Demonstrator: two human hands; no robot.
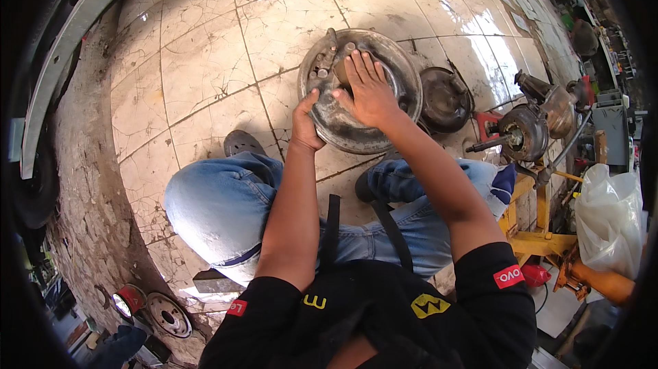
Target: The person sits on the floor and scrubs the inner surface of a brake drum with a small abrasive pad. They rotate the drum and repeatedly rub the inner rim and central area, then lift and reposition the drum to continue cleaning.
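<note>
A round, grimy metal brake backing plate [411, 77] lies on the tiled floor in front of my feet, with a raised rim and bolts or fittings near its far left side. My left hand [306, 123] grips its near left edge, thumb up on the rim and the other fingers mostly hidden below. Flat across its middle lies my right hand [370, 94], fingers spread and pointing away from me. A brownish piece [341, 73] shows beside the right fingers; I cannot make out what it is.
Right of the plate sits a darker round metal part [444, 100]. Further right, an axle hub assembly [524, 134] rests by a yellow stand [541, 208]. A clear plastic bag [606, 215] is beyond. At lower left lie a wheel rim [169, 315] and a red can [129, 299].
</note>
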